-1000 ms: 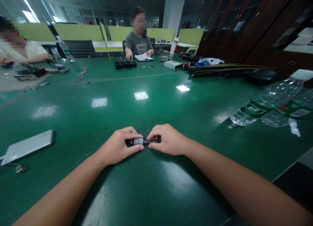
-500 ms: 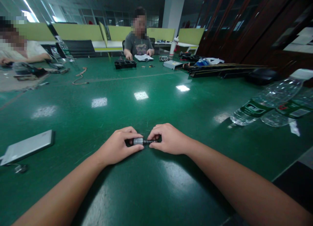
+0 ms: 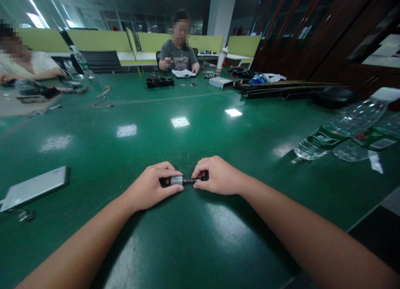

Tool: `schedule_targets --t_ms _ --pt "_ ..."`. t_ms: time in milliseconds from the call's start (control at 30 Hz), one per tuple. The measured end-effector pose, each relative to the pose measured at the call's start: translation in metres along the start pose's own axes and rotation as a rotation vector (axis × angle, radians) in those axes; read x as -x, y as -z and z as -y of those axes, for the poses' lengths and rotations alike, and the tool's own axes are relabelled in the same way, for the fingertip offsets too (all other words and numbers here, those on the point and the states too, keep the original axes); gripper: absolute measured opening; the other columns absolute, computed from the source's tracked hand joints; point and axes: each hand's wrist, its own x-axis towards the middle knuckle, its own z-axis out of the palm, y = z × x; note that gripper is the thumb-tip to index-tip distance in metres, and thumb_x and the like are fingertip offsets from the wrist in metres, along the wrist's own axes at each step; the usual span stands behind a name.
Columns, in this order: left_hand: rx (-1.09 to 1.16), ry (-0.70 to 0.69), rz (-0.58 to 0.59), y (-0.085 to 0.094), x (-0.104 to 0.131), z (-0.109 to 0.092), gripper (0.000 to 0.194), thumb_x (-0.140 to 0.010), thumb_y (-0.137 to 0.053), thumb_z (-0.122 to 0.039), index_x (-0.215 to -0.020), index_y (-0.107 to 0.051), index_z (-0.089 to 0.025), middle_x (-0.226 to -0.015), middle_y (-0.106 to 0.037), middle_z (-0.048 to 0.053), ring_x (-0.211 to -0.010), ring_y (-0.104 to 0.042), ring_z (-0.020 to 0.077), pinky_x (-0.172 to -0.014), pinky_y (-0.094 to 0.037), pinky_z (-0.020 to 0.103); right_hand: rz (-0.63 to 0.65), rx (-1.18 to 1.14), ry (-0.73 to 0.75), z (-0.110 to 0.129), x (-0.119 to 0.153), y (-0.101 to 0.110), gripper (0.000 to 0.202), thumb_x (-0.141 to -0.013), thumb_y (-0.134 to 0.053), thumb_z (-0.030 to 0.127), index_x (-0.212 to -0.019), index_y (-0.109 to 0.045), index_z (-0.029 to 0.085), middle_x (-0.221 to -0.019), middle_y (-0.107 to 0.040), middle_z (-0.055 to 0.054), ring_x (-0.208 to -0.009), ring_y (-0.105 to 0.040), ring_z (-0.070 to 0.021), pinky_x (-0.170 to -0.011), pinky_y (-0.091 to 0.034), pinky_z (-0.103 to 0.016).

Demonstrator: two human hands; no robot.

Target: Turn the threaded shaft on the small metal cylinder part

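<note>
My left hand (image 3: 156, 185) is closed around a small silver cylinder (image 3: 176, 180), thumb on the near side and fingers on the far side. From the cylinder's right end a thin dark ribbed shaft (image 3: 188, 181) sticks out, lying level just at the green table (image 3: 193, 239). The shaft's right tip is between the thumb and fingertips of my right hand (image 3: 215, 176), which is closed in a pinch. Part of the cylinder's left end is hidden by my left hand.
A silver flat device (image 3: 36, 187) lies at the left. Two plastic bottles, one in front (image 3: 328, 135), stand at the right. Across the table a person (image 3: 179, 51) sits by a black tray (image 3: 160, 81) and papers; another person (image 3: 31, 64) sits far left.
My right hand has slid slightly right along the shaft, baring more of it. My left hand and the cylinder stay put. The person opposite has raised one hand from the black tray.
</note>
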Motion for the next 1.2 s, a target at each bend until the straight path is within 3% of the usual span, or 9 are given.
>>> schedule_targets --t_ms 1200 --pt "0.013 -0.007 -0.008 0.001 0.002 -0.001 0.025 -0.086 -0.068 -0.036 -0.105 -0.074 -0.02 -0.088 -0.064 0.004 -0.076 -0.061 0.0157 -0.07 -0.047 0.027 0.069 0.004 -0.053 -0.005 0.002 0.012 0.012 -0.071 -0.075 0.016 -0.083 -0.076 0.017 -0.079 -0.071 -0.002 -0.072 -0.063 -0.0134 -0.066 -0.045 -0.024"
